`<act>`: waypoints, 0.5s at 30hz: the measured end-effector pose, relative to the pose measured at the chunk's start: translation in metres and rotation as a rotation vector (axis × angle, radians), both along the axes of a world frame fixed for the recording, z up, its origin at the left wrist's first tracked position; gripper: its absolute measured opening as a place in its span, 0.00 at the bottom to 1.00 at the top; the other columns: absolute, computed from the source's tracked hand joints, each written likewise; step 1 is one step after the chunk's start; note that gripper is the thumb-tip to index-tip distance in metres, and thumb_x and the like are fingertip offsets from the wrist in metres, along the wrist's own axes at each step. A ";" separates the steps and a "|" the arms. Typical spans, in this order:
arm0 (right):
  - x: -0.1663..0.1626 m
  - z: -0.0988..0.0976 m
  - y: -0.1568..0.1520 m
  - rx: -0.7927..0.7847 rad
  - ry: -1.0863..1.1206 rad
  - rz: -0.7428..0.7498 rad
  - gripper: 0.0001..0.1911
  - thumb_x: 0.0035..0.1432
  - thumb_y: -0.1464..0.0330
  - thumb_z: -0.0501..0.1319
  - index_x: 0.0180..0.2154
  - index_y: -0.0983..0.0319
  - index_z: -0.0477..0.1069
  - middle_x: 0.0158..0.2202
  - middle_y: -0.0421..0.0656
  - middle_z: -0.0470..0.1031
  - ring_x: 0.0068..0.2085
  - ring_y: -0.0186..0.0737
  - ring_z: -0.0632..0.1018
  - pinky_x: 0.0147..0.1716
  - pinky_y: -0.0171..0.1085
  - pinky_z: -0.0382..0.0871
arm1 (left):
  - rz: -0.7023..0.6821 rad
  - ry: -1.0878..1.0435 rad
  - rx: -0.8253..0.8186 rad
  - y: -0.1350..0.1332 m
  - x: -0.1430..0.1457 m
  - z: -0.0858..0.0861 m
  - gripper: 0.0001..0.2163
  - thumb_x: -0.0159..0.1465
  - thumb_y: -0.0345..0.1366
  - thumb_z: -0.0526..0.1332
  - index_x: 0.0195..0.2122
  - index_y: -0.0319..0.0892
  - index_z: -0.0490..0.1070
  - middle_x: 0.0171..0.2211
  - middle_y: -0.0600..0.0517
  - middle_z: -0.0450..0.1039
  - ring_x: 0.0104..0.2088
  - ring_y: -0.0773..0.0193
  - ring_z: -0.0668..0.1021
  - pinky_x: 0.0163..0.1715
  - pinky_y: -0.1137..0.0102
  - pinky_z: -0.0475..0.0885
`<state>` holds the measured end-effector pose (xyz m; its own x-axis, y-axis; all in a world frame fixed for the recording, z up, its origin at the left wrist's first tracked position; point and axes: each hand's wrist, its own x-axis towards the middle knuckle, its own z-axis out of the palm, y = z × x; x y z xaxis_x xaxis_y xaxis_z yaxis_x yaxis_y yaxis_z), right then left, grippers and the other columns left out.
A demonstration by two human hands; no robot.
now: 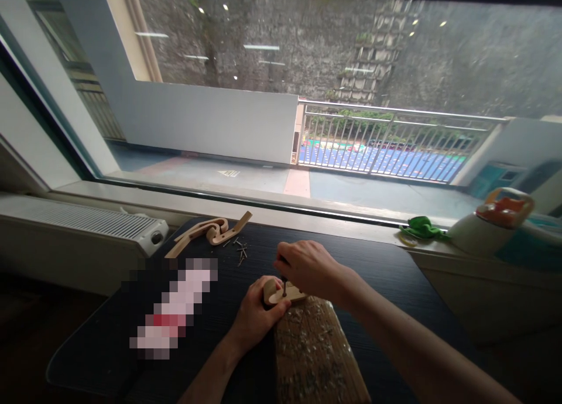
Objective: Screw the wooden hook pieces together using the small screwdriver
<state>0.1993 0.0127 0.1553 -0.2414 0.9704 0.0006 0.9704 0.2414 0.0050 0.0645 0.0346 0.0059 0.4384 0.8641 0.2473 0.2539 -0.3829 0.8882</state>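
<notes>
My left hand point(257, 315) is closed on a small curved wooden piece point(277, 293), holding it down on the far end of a scarred wooden block point(314, 351). My right hand point(309, 269) is closed in a fist above the piece, gripping a thin dark tool point(284, 288) whose tip stands upright on the wood. Most of the tool is hidden inside the fist. Both hands work near the middle of a dark table point(377, 275).
More curved wooden pieces point(209, 231) and several loose screws point(239, 253) lie at the table's far left. A blurred-out patch point(173, 307) covers the left side. A white heater point(88, 219) stands left; a green cloth point(422, 227) and a white-orange object point(492, 219) sit on the sill at right.
</notes>
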 end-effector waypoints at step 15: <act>-0.001 0.013 -0.007 -0.028 0.037 0.203 0.09 0.60 0.70 0.54 0.33 0.64 0.72 0.32 0.44 0.77 0.35 0.36 0.75 0.29 0.34 0.57 | -0.023 0.029 -0.017 0.000 -0.001 0.001 0.11 0.54 0.38 0.63 0.38 0.41 0.69 0.35 0.51 0.74 0.37 0.59 0.76 0.40 0.66 0.71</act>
